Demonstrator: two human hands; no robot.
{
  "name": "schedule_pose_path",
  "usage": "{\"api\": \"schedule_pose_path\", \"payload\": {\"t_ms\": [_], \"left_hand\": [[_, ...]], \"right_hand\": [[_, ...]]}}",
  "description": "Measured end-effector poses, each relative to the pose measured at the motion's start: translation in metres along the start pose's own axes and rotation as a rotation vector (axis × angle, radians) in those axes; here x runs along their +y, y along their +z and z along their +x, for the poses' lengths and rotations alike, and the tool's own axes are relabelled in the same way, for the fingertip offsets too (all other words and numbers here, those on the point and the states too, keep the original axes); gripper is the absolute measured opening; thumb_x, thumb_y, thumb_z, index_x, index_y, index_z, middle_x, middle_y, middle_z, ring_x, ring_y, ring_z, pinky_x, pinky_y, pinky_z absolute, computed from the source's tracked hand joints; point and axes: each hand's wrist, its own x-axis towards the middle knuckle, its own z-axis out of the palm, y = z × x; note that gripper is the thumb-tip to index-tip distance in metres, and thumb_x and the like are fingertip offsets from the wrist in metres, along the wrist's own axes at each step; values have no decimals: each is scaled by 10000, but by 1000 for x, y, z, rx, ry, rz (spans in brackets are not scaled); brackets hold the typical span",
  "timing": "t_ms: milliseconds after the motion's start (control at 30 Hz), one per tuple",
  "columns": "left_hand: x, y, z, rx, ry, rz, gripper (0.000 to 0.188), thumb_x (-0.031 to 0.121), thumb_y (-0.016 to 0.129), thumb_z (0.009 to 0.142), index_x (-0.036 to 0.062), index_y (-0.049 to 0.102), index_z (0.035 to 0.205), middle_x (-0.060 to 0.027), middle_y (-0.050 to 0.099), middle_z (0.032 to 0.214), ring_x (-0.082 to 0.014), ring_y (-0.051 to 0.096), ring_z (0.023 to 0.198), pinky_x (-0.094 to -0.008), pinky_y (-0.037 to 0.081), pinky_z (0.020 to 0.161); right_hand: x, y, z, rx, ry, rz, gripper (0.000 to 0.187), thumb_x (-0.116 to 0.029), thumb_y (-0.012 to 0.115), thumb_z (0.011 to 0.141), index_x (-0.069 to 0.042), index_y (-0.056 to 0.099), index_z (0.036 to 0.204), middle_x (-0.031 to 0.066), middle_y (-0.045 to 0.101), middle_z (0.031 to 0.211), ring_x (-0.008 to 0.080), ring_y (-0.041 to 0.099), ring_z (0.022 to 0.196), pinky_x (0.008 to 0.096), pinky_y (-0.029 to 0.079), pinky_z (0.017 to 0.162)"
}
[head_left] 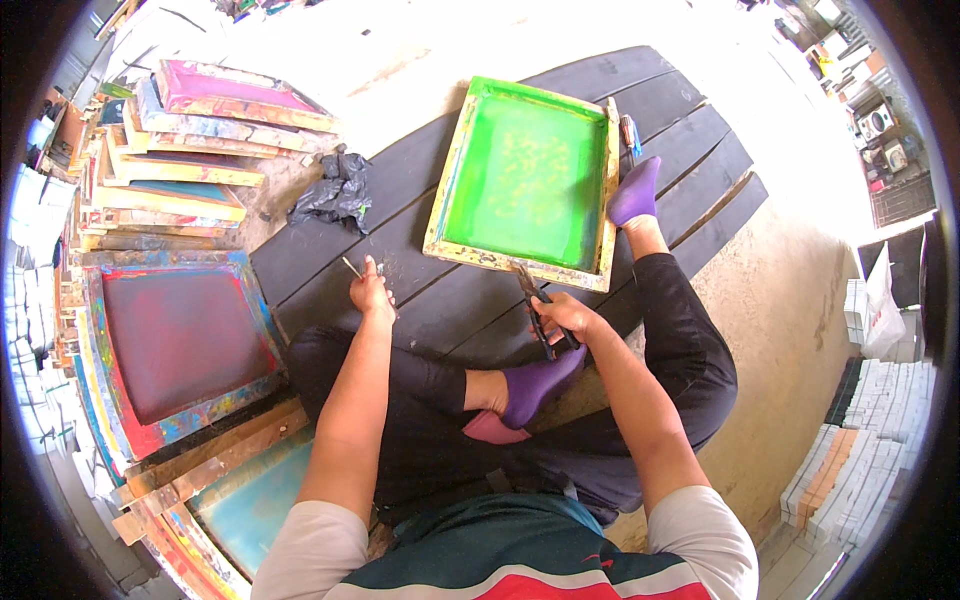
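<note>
A wooden-rimmed screen-printing frame (440,213) with bright green mesh lies on the dark slatted platform, tilted a little. My right hand (570,316) is closed round the black handles of a pair of pliers (527,283). Their jaws reach the near rim of the frame; whether they grip anything there is too small to tell. Left of the frame, my left hand (372,292) is closed on a thin, stick-like piece (351,266), whose tip sticks out past the fingers. My left hand stays apart from the frame.
Under the frame lies the slatted platform (560,75). A crumpled black plastic bag (336,190) sits left of it. More printing frames (185,335) are piled along the left. My purple-socked feet (540,388) flank the frame's near and right sides. Stacked pale bundles (880,410) stand at right.
</note>
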Motion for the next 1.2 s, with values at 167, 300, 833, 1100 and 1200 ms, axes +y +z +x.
{"api": "schedule_pose_path", "payload": {"t_ms": [167, 300, 833, 1100, 1200], "left_hand": [[-11, 9, -31, -83, -20, 51, 385, 463, 696, 940, 110, 589, 1050, -28, 577, 821, -130, 434, 461, -301, 342, 383], [-45, 19, -59, -222, -70, 133, 321, 396, 706, 938, 111, 580, 1012, -38, 615, 838, -137, 419, 417, -319, 345, 376], [-71, 58, -125, -436, -87, 200, 317, 351, 706, 954, 60, 616, 1043, -38, 638, 808, -105, 448, 400, -284, 359, 363], [-65, 61, -134, -689, -138, 282, 293, 329, 728, 944, 40, 688, 970, -43, 665, 822, -86, 456, 409, -265, 357, 367], [-71, 60, -125, -703, -178, 273, 240, 282, 740, 928, 52, 702, 985, -36, 661, 826, -88, 458, 422, -275, 361, 381]], "right_hand": [[1, -13, 15, -35, 61, -63, 539, -507, 554, 1022, -21, 572, 1254, 192, 722, 1013, 278, 739, 844, 426, 610, 652], [-16, -20, 14, -127, 120, -7, 562, -529, 554, 1016, -24, 574, 1260, 188, 711, 976, 280, 735, 800, 412, 604, 611], [9, 22, 14, 578, -119, -911, 499, -477, 538, 997, -3, 636, 1121, 308, 706, 957, 472, 692, 961, 562, 550, 850], [14, 34, -15, 455, -321, -957, 477, -477, 595, 970, -6, 661, 1004, 295, 698, 894, 478, 683, 891, 571, 538, 794], [11, 40, -18, 407, -370, -939, 465, -454, 612, 960, 5, 668, 1010, 308, 690, 897, 474, 682, 903, 564, 536, 812]]}}
